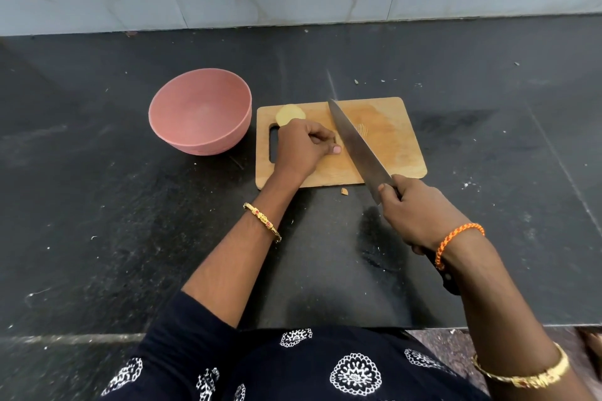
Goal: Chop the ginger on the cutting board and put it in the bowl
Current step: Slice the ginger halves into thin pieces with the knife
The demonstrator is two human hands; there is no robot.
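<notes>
The ginger (337, 142) sits near the middle of the cutting board (395, 153), mostly hidden under your left hand (301, 148), so you cannot see much of its shape. A pale round slice (290, 114) lies at the board's far left edge, just above the handle slot. Right of the knife (356, 146) the board is bare wood. Your left hand's fingers are curled down over the ginger, pinning it. Your right hand (420, 212) grips the knife handle with closed fingers, the blade slanting across the board, its tip toward the far edge. The pink bowl (200, 111) stands just left of the board on the dark worktop (97, 205). A small scrap (344, 192) lies off the board's near edge.
</notes>
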